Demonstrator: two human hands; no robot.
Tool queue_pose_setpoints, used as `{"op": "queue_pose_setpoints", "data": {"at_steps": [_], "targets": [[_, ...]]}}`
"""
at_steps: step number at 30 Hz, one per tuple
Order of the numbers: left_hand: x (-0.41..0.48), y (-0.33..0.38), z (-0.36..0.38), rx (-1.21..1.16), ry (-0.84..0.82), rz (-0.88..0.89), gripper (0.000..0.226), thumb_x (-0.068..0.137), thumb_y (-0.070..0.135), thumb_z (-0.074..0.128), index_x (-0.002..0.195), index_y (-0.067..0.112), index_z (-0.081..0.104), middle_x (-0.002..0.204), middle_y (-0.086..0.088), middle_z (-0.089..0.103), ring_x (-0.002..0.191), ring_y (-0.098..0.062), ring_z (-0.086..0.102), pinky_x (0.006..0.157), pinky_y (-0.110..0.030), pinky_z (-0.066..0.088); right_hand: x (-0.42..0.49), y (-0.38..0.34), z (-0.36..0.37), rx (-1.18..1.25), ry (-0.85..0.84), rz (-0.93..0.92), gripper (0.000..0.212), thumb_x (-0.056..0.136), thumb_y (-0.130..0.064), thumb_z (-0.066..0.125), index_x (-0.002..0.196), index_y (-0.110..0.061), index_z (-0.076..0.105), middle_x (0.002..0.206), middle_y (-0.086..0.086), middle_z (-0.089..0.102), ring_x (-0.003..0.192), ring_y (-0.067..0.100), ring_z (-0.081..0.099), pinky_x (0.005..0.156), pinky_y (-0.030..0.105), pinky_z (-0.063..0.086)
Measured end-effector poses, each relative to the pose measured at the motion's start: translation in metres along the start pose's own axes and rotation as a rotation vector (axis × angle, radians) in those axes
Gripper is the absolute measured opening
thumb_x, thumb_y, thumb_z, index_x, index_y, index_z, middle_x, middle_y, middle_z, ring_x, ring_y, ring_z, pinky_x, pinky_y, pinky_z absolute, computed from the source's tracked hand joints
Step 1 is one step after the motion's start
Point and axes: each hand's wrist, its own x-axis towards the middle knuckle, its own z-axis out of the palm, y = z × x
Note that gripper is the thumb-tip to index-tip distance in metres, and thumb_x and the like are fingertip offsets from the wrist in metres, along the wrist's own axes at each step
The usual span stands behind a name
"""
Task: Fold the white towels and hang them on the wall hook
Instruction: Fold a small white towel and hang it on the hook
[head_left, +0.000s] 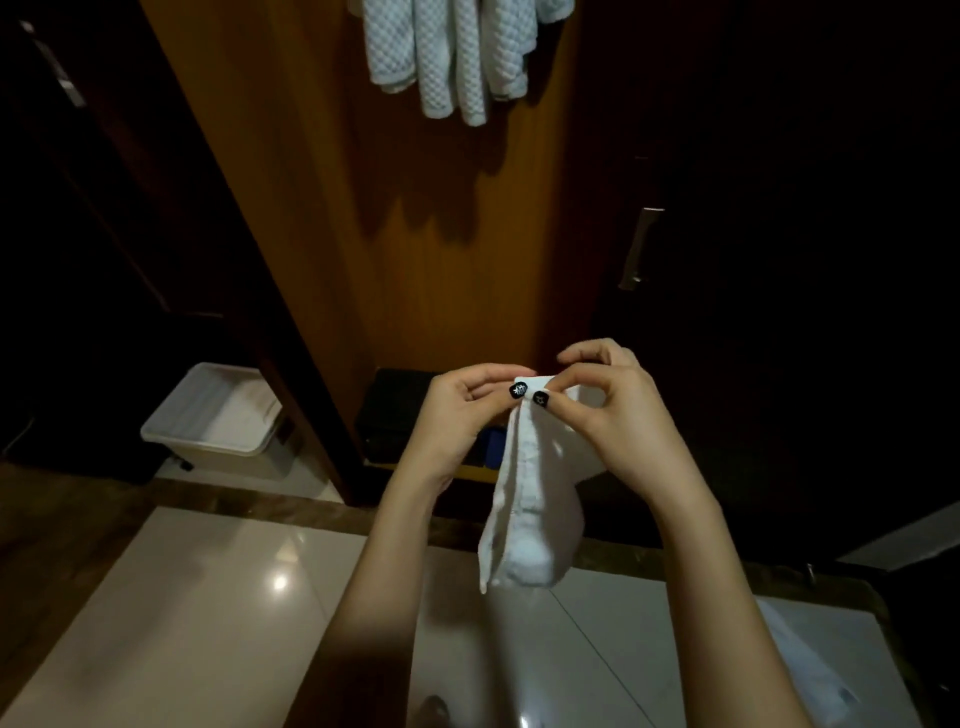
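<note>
Indoor living qtrs, prob. a home or hotel rm: waffle-weave towels (457, 52) hang high on a wood wall panel (322, 208). Glossy tile floor (182, 597) w/ dark stone border (104, 493), dark door w/ metal handle (638, 249) at right, white plastic bin (213, 415) at left.

Single head-worn wide-angle view, tilted forward-down; white towel (530, 499) close at centre, wooden panel (415, 234) ahead, tiled floor (182, 597) below.
</note>
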Motion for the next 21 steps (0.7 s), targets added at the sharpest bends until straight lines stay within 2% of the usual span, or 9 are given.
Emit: {"op": "queue_pose_setpoints", "data": {"at_steps": [2, 4, 6, 9, 13, 17, 21], "targets": [[0.009, 0.005, -0.016, 0.004, -0.04, 0.005, 0.016, 0.087, 0.015, 0.066, 0.098, 0.023, 0.076, 0.096, -0.007, 0.075, 0.091, -0.021, 0.071, 0.075, -0.023, 0.055, 0.014, -0.007, 0.012, -0.015, 0.034, 0.03, 0.005, 0.086, -0.024, 0.07, 0.082, -0.023, 0.071, 0.103, -0.018, 0.055, 0.105, 0.0, 0.049, 0.087, 0.012, 0.033], [0.015, 0.008, -0.035, 0.029, -0.074, 0.014, 0.017, 0.088, 0.017, 0.066, 0.102, 0.023, 0.075, 0.098, -0.005, 0.075, 0.094, -0.02, 0.071, 0.075, -0.021, 0.055, 0.026, -0.015, 0.025, 0.011, 0.047, 0.045, 0.003, 0.085, -0.023, 0.071, 0.083, -0.022, 0.072, 0.096, -0.018, 0.061, 0.096, -0.002, 0.055, 0.081, 0.008, 0.036], [0.021, 0.01, -0.055, 0.031, -0.087, 0.017, 0.018, 0.089, 0.018, 0.065, 0.103, 0.025, 0.074, 0.1, -0.003, 0.074, 0.096, -0.019, 0.07, 0.076, -0.02, 0.054, 0.035, -0.024, 0.039, 0.027, 0.056, 0.053, 0.003, 0.085, -0.021, 0.072, 0.083, -0.023, 0.073, 0.09, -0.013, 0.065, 0.092, -0.001, 0.058, 0.079, 0.012, 0.04], [0.027, 0.013, -0.079, 0.013, -0.103, 0.022, 0.021, 0.091, 0.016, 0.063, 0.106, 0.027, 0.073, 0.103, -0.004, 0.074, 0.1, -0.019, 0.069, 0.077, -0.02, 0.053, 0.049, -0.038, 0.058, 0.046, 0.068, 0.057, 0.005, 0.085, -0.019, 0.071, 0.081, -0.022, 0.073, 0.086, -0.01, 0.065, 0.087, 0.002, 0.059, 0.076, 0.019, 0.044], [0.036, 0.022, -0.102, -0.019, -0.137, 0.043, 0.027, 0.088, 0.014, 0.066, 0.111, 0.027, 0.07, 0.11, -0.002, 0.072, 0.105, -0.018, 0.067, 0.08, -0.022, 0.053, 0.067, -0.053, 0.074, 0.022, 0.125, 0.036, 0.006, 0.084, -0.019, 0.072, 0.078, -0.019, 0.071, 0.086, -0.006, 0.062, 0.084, 0.004, 0.057, 0.073, 0.017, 0.041], [0.047, 0.029, -0.112, 0.033, -0.111, 0.114, 0.034, 0.084, 0.005, 0.068, 0.11, 0.028, 0.068, 0.103, 0.003, 0.073, 0.102, -0.014, 0.068, 0.08, -0.019, 0.052, 0.082, -0.065, 0.083, 0.039, 0.176, 0.042, 0.012, 0.082, -0.02, 0.074, 0.072, -0.023, 0.069, 0.086, -0.006, 0.058, 0.084, 0.008, 0.056, 0.072, 0.021, 0.042], [0.055, 0.027, -0.112, 0.029, -0.001, 0.157, 0.025, 0.084, 0.009, 0.072, 0.104, 0.023, 0.071, 0.094, 0.001, 0.075, 0.096, -0.012, 0.069, 0.077, -0.017, 0.052, 0.093, -0.072, 0.086, 0.039, 0.179, 0.053, 0.01, 0.084, -0.024, 0.073, 0.074, -0.022, 0.071, 0.087, -0.007, 0.058, 0.091, 0.015, 0.057, 0.08, 0.031, 0.047]]}}
